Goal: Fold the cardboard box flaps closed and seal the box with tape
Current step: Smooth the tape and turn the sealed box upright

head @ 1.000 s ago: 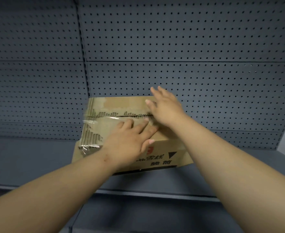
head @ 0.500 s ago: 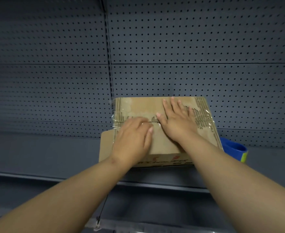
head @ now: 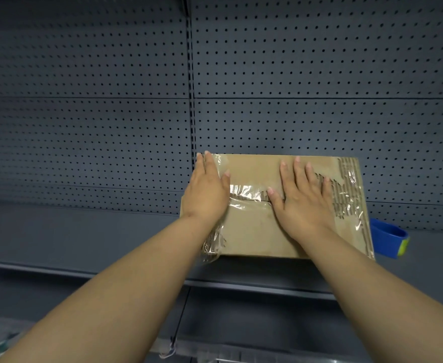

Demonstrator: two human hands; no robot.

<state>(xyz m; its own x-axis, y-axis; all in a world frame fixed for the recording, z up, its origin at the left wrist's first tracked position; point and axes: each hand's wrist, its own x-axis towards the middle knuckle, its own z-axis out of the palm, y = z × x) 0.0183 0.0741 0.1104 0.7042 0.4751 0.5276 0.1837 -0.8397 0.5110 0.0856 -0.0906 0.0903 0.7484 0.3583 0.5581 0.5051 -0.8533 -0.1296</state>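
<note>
Grey shelf (head: 84, 231): box (head: 251, 231) flaps pressed flat by left hand (head: 207, 195) and right hand (head: 301, 203), fingers straight, nothing gripped. Torn seam (head: 246, 199) may be reopened if pressure is released.

left hand (head: 206, 191): flat, fingers straight | right hand (head: 300, 197): flat, fingers spread | both arms outstretched

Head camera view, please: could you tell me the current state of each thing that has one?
Brown cardboard box: flaps folded shut, lying on the grey shelf.
Clear tape: stuck wrinkled across the centre seam.
Left hand: flat, pressing the box's left end.
Right hand: flat on the top.
Blue tape dispenser: untouched, right of the box.
</note>
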